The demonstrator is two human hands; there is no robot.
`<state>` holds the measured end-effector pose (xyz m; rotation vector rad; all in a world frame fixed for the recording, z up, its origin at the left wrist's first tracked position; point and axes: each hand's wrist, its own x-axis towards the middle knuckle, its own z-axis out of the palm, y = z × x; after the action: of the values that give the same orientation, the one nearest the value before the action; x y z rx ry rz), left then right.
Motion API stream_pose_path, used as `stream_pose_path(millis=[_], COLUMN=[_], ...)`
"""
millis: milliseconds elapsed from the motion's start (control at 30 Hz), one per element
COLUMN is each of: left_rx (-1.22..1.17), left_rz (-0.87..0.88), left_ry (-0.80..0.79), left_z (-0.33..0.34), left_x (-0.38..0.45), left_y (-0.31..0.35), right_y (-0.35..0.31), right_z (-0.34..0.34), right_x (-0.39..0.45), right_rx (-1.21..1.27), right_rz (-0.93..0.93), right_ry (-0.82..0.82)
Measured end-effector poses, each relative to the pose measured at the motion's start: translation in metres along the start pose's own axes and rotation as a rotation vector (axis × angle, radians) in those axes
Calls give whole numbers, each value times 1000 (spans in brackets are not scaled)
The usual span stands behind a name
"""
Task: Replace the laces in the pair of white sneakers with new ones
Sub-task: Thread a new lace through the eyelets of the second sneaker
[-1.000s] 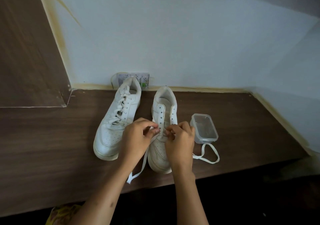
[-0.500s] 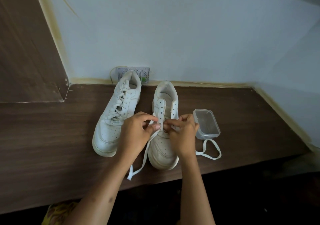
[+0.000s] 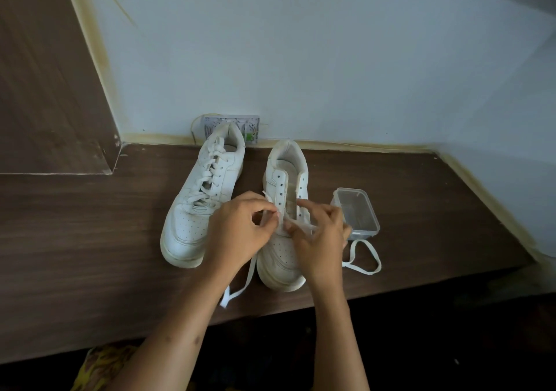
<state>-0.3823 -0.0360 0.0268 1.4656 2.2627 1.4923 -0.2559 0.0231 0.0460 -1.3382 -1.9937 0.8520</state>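
Note:
Two white sneakers stand toe-toward-me on a dark wooden table. The left sneaker is fully laced. The right sneaker has open upper eyelets, and a white lace runs through its lower ones. My left hand pinches the lace at the shoe's left eyelet row. My right hand pinches the lace across the tongue on the right side. One loose lace end trails off the table's front edge below my left hand; the other loops on the table to the right.
A clear plastic container sits just right of the right sneaker. A wall socket plate is behind the left sneaker's heel. A wooden panel rises at the left; the wall closes the back and right.
My hands have shifted slightly apart on the right sneaker, the left thumb and fingers working the lace at an eyelet. The sneakers and the container have stayed put.

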Motion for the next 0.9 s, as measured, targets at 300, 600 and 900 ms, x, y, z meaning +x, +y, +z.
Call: stream_pose_path(millis=[300,600,900], left_rx=[-132,122,114], left_rz=[-38,161,145], left_ry=[519,227,214], left_z=[-26,-23,-17], left_x=[16,26,22], left_y=[0,-18,-16], right_y=[15,15,16], right_z=[-20,-22,-19], right_x=[-29,-27,-26], right_rx=[-7,-48,-74], right_rz=[277,307,310], right_ry=[-4,-36,-15])
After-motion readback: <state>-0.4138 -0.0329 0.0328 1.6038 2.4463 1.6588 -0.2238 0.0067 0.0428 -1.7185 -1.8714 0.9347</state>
